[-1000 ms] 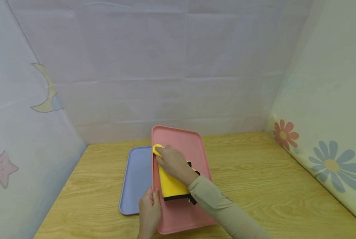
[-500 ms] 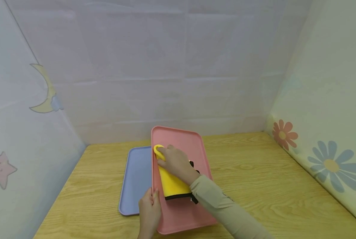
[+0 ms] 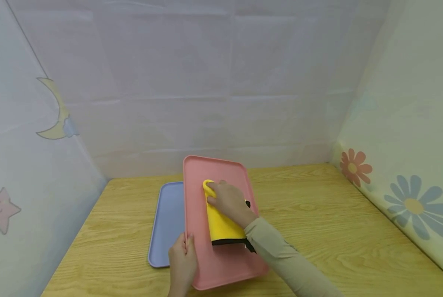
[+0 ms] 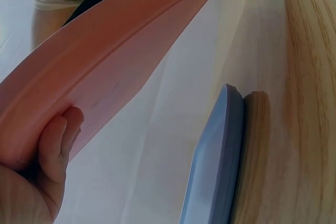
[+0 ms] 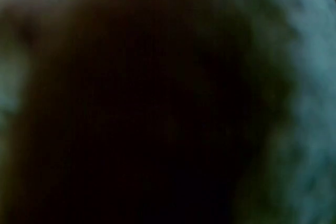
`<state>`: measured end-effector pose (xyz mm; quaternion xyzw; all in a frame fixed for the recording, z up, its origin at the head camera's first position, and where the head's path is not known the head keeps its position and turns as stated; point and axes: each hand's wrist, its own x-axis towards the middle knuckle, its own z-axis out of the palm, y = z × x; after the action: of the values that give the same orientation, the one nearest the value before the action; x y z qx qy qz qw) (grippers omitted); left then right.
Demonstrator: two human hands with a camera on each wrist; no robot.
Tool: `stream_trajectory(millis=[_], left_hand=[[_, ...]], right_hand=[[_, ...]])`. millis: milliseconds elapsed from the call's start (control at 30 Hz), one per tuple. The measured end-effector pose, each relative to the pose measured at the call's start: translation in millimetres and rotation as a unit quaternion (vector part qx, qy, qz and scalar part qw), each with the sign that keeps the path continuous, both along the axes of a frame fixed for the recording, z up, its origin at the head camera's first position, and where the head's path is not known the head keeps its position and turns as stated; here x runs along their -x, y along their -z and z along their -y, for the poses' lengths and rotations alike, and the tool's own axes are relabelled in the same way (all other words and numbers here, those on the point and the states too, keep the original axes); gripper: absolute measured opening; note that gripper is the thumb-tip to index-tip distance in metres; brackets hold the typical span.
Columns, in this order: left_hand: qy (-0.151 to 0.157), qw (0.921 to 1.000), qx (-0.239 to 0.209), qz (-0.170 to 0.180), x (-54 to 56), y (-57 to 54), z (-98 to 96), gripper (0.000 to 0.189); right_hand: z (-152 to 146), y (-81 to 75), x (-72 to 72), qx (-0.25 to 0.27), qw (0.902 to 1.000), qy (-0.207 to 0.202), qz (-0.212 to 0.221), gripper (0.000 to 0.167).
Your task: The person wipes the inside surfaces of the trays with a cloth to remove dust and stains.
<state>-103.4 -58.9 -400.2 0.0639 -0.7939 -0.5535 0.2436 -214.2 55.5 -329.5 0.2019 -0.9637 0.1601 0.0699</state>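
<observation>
A pink tray (image 3: 206, 264) is held up at a tilt in the head view, its inner face toward me. My left hand (image 3: 183, 262) grips its left rim near the lower corner, thumb on the inner side; the left wrist view shows curled fingers (image 4: 55, 142) at the tray's underside. Against the tray's inner face lies a yellow cloth (image 3: 223, 227) with black edging, folded over at its top. My right hand (image 3: 228, 202) holds this cloth to the tray, thumb and fingers at the fold. The right wrist view is dark and blurred.
A blue tray (image 3: 167, 227) lies flat on the wooden table (image 3: 329, 231), to the left of the pink tray and partly behind it. Pale hanging sheets (image 3: 221, 82) enclose the table at the back and both sides, with printed flowers on the right.
My right hand and the cloth have moved from the tray's left rim rightward toward its middle. The pink tray has shifted slightly left, with my left hand still on its rim.
</observation>
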Motion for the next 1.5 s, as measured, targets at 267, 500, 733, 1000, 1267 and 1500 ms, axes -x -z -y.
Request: stream_trajectory(millis=[267, 500, 733, 1000, 1267, 1500], left_hand=[[-0.007, 0.9999, 0.009, -0.012, 0.1, -0.5, 4.0, 0.029], [-0.016, 0.9998, 0.014, -0.005, 0.7, 0.7, 5.8, 0.03], [-0.022, 0.9988, 0.027, -0.035, -0.2, 0.2, 7.5, 0.032], [-0.031, 0.9968, 0.044, -0.059, -0.9, 0.0, 9.7, 0.032], [-0.036, 0.9967, 0.044, -0.058, -1.9, -1.8, 10.3, 0.031], [-0.038, 0.9967, 0.045, -0.056, -1.8, -2.3, 10.6, 0.031]], right_hand=[[-14, 9.9, 9.2, 0.012, 0.9999, 0.002, -0.004, 0.038], [-22, 15.8, 16.2, 0.006, 0.9997, 0.021, 0.009, 0.038], [-27, 16.6, 21.2, 0.022, 0.9985, 0.036, 0.034, 0.04], [-36, 21.1, 26.3, 0.021, 0.9981, 0.045, 0.038, 0.038], [-46, 27.1, 32.2, 0.006, 0.9972, 0.059, 0.046, 0.039], [-54, 30.4, 36.0, 0.006, 0.9969, 0.065, 0.043, 0.037]])
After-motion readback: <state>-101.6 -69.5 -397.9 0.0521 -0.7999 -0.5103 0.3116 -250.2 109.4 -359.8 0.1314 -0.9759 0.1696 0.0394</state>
